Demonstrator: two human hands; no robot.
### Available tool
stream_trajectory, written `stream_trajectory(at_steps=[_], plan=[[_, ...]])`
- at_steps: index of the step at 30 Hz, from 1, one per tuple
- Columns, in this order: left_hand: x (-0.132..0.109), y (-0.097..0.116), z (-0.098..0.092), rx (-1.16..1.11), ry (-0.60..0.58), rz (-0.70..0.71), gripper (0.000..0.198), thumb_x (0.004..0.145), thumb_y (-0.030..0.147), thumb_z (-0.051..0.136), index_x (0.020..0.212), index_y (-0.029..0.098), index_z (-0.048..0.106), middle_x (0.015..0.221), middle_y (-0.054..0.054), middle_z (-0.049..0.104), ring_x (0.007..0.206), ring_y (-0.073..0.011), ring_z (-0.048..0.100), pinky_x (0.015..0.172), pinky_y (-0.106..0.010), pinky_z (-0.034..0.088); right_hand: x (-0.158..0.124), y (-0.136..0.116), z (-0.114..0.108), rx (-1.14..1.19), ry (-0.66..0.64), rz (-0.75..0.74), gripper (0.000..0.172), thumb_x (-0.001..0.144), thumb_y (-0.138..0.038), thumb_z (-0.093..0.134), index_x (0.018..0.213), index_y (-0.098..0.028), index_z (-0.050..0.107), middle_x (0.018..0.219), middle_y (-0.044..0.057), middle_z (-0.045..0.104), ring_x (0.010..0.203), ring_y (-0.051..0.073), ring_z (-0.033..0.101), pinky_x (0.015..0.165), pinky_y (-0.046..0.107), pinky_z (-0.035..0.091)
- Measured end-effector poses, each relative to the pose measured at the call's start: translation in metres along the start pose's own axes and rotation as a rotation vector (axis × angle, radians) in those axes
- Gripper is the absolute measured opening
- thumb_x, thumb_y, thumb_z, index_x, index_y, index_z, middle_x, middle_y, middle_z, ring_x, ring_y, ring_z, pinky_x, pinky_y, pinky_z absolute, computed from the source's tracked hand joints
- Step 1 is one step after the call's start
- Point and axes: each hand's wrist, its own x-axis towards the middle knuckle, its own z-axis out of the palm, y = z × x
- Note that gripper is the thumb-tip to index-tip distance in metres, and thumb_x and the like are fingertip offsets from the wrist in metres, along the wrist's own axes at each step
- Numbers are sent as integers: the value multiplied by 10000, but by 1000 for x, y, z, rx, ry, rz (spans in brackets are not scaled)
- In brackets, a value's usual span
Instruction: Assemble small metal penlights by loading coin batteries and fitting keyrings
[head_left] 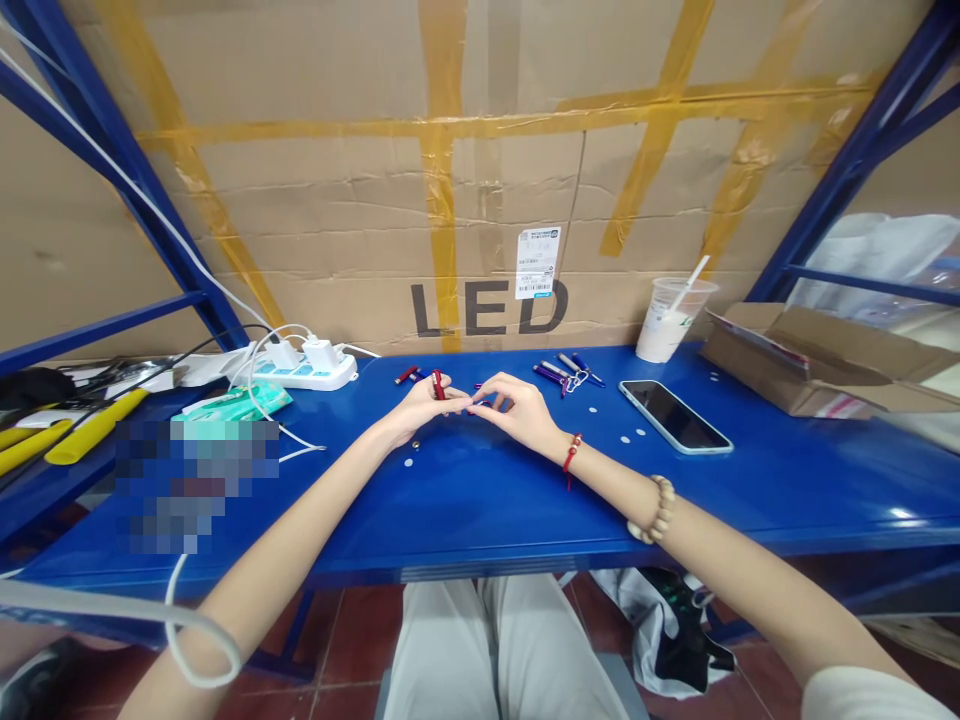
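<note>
Left hand [415,407] holding red object [439,384], right hand [523,407] with unclear grip, phone [676,417], cup [661,328] rightward

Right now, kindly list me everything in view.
Carton: 1, brown, back
Table: 1, blue, centre
Frame: 1, blue, both sides
Power strip: 1, white, back left
Cables: several, mostly white, left
Packet: 1, green, left
Long items: several, yellow, far left
Cup: 1, translucent, back right
Phone: 1, pale case, right
Open box: 1, brown, far right
Small rods: several, mixed colours, back centre
Discs: several, white, tabletop
Small piece: 1, red, centre, held
Bag: 1, white, below
Left hand: 1, centre
Right hand: 1, centre
</note>
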Motion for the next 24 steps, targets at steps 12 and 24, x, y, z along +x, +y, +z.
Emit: stream_trajectory(at_steps=[12,24], plan=[[-3,5,-6,52,-63,-51,476,619,272,752,706,201,289,719,9,633,619,-89,514,596,-233,338,1,-3,0,249,-136,71,269,838,-395,559,945,-178,678,1002,64,577,545,62,570,554,236,505],[-2,3,0,-2,-50,-11,495,623,316,752,712,207,277,618,47,537,577,-86,458,576,-240,304,3,-7,-1,361,-81,204,267,747,-391,660,837,-143,696,883,60,678,472,62,557,466,206,466]])
